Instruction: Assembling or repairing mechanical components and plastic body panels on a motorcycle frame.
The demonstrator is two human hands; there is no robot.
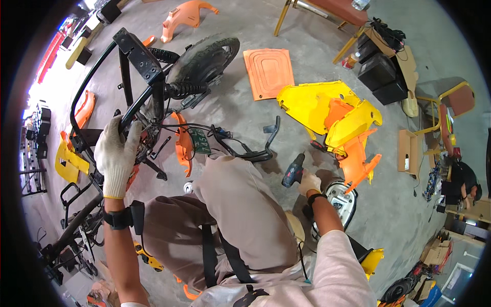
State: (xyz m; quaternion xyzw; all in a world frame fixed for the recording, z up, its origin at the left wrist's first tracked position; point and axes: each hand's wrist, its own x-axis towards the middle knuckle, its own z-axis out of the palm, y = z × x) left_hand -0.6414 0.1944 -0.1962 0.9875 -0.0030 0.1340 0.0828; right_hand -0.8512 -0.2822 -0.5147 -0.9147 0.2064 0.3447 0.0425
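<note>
My left hand point(116, 151), in a white knitted glove, is closed around a black tube of the stripped scooter frame point(137, 108). The frame stands at the left, with its rear wheel point(204, 60) and coil-spring shock absorbers point(185, 89) showing. My right hand point(309, 182) grips a dark cordless drill point(293, 171), its bit pointing away from me over the floor. Part of that hand is hidden behind the drill. A black bent tube point(255, 156) and a green plate point(200, 141) lie between the frame and the drill.
Yellow body panels point(319, 105) and an orange panel piece point(358, 161) are piled beyond my right hand. A flat orange cover point(269, 74) lies on the floor. A white-lined shell point(343, 202) sits beside my right wrist. Chairs point(327, 10), black boxes point(378, 74) and another person point(463, 181) are further right.
</note>
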